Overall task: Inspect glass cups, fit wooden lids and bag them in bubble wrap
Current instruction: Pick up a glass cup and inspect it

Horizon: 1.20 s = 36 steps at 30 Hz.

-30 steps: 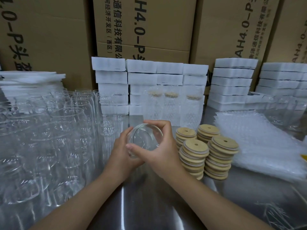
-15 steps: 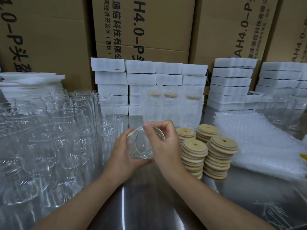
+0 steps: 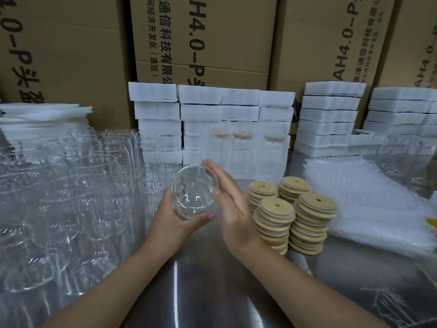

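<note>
The left hand [image 3: 170, 221] grips a glass cup [image 3: 192, 192] from below and from the left, with the thumb curled across its lower side. The cup is lifted off the worktop [image 3: 189, 292] and tipped so its round mouth faces the camera; you can see right down to its bottom. The right hand [image 3: 233, 204] is flat, with fingers straight and together, lying along the right side of the cup. It does not wrap around it.

Room to move is tight at the sides. On the left, a big crowd of bare glass cups [image 3: 71, 185] stands close to the left arm. On the right, four stacks of wooden lids [image 3: 275, 221] sit just beside the right wrist, and each top lid has a small hole. Past the lids lies a pile of bubble wrap bags [image 3: 366, 197]. The bare, shiny part of the worktop is in front, between the two arms.

At the back, three bagged cups [image 3: 241, 157] stand upright in a row — each one is inside a bubble bag with a wooden lid on top. They stand just in front of stacks of white foam blocks [image 3: 201, 102]. Tall cardboard boxes [image 3: 201, 31] make a wall behind everything
</note>
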### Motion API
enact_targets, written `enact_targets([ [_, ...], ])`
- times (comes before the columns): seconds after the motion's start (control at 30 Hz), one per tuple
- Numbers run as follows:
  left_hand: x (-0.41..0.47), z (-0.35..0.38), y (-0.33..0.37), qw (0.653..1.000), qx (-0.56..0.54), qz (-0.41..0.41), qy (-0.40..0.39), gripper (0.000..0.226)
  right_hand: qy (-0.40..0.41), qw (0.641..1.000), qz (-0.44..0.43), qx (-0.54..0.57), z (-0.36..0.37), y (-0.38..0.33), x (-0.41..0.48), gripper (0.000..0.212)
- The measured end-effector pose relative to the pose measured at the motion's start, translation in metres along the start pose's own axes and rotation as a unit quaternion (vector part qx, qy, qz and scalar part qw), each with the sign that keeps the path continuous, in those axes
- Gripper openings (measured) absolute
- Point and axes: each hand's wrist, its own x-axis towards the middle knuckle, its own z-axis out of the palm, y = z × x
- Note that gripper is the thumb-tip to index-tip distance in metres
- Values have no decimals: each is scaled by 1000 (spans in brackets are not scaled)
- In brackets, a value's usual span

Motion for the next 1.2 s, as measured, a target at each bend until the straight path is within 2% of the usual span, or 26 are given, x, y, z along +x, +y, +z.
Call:
enact_targets([
  [0.17, 0, -1, 4, 997, 61, 29, 31, 73, -35, 997, -8, -64, 2, 2, -2, 57],
  [0.3, 1, -5, 1, 992, 119, 18, 40, 100, -7, 995, -2, -96, 6, 4, -3, 65],
  [0.37, 0, -7, 1, 989, 135, 22, 49, 94, 7, 997, 12, -82, 7, 5, -3, 68],
  [0.57, -3, -6, 9, 977, 193, 55, 67, 101, 53, 997, 17, -48, 8, 4, 0, 53],
  [0.7, -3, -4, 8, 969, 224, 83, 56, 101, 79, 996, 20, -30, 7, 6, 2, 53],
  [0.8, -5, -3, 10, 973, 211, 79, 47, 106, 86, 996, 21, -25, 6, 6, 3, 52],
  [0.9, -7, -2, 14, 988, 143, 37, 34, 112, 75, 997, 25, 10, 4, 4, 4, 46],
  [0.97, -7, -2, 17, 994, 98, -1, 39, 104, 64, 997, 40, 29, 2, 2, 4, 41],
  [1.03, -6, 0, 17, 997, 51, -35, 43, 86, 62, 996, 53, 46, 0, 1, 4, 35],
  [1.2, -7, 3, 24, 991, -68, -115, 29, 64, 81, 996, 41, 17, -2, -1, 7, 39],
])
